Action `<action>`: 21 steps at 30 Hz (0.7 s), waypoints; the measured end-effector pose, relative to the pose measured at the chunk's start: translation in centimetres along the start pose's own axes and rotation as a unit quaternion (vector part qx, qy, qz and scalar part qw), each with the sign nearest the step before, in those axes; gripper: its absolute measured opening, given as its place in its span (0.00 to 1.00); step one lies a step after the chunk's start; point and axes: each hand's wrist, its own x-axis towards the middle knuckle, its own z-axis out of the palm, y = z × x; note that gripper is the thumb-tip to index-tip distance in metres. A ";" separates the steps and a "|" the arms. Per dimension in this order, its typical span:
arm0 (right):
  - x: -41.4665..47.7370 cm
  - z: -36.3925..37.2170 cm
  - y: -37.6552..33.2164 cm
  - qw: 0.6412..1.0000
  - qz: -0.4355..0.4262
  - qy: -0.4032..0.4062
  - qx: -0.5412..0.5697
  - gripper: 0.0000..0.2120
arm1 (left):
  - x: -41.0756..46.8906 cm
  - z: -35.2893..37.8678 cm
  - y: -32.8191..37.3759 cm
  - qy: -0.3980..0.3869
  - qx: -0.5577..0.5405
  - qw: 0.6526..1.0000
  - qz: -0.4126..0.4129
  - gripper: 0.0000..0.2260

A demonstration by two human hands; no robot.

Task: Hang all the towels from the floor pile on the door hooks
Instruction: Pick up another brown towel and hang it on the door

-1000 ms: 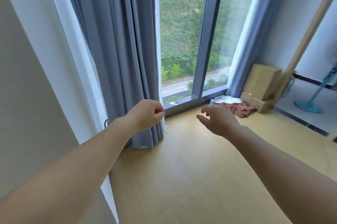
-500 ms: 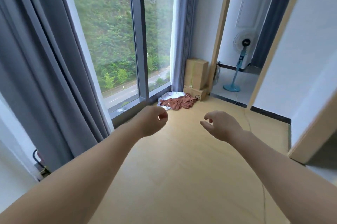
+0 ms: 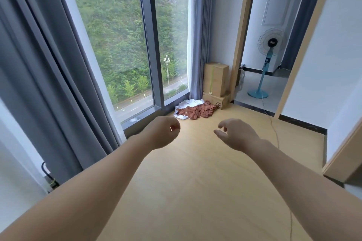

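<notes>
Floor: a pale wood floor [image 3: 195, 182] lay before me.
Window: the tall window [image 3: 121, 34] gave daylight and a green hillside.
Curtains: grey curtains [image 3: 39, 74] hung beside it.
Corner: I saw stacked cardboard boxes [image 3: 215, 78].
Doorway: a turquoise pedestal fan [image 3: 271, 44] stood beyond.

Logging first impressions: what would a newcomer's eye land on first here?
The left hand, curled, and the right hand, loosely open, reach empty over the pale wooden floor. Beyond them a crumpled rust-brown and white towel pile lies under the tall window, beside stacked cardboard boxes.
</notes>
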 end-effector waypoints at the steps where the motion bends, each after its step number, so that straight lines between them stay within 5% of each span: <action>1: 0.1 0.1 0.5 1.000 -0.002 -0.003 0.002 0.20 | 0.3 0.3 0.2 0.000 0.001 1.000 -0.005 0.06; 21: 5.2 0.9 8.3 0.999 0.022 -0.036 -0.019 0.20 | 9.2 5.7 1.5 -0.033 -0.008 0.999 -0.001 0.06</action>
